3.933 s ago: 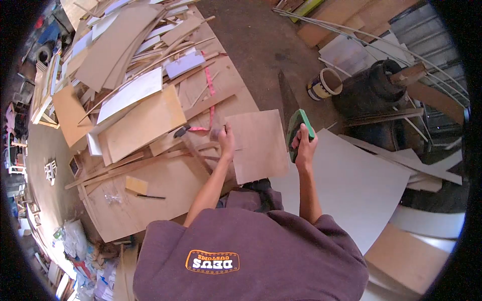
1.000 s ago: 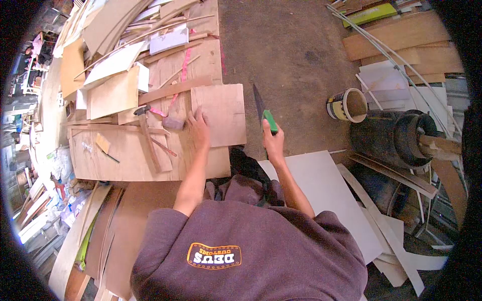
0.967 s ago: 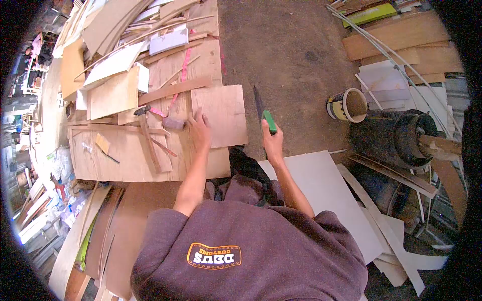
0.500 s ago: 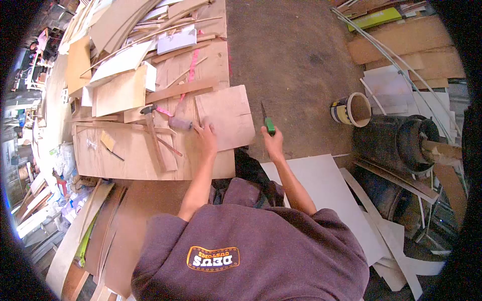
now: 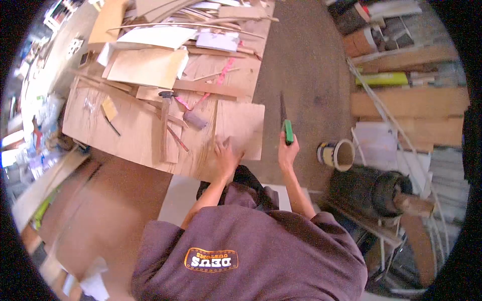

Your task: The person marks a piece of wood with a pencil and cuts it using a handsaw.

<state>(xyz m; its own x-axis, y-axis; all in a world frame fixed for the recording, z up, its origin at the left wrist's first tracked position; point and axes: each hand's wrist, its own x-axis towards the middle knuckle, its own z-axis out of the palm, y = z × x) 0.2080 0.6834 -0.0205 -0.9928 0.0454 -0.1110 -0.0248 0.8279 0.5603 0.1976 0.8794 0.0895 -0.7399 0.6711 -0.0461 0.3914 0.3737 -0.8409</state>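
My right hand [image 5: 288,151] is wrapped around the green handle of a narrow-bladed saw [image 5: 288,130]. Its dark blade points away from me, to the right of a square plywood piece [image 5: 241,125] and apart from it. My left hand [image 5: 227,157] lies with fingers spread on the lower left part of that piece, which rests at the right edge of the plywood tabletop [image 5: 115,135]. To the left of the piece are a roll-like greyish object [image 5: 195,120] with a pink ribbon, a hammer [image 5: 165,113] and a pencil-like reddish stick [image 5: 177,139].
Wood offcuts [image 5: 148,65] are heaped at the back left of the tabletop. A yellow scraper-like tool [image 5: 109,109] lies at the left. On the right stand a bucket [image 5: 329,154] and a black drum-like object [image 5: 371,190]; more boards [image 5: 406,103] lie beyond.
The view has turned, so the table appears rotated and shifted. The square piece shows at a different angle under my left hand. My right hand still holds the saw, a little farther from the piece.
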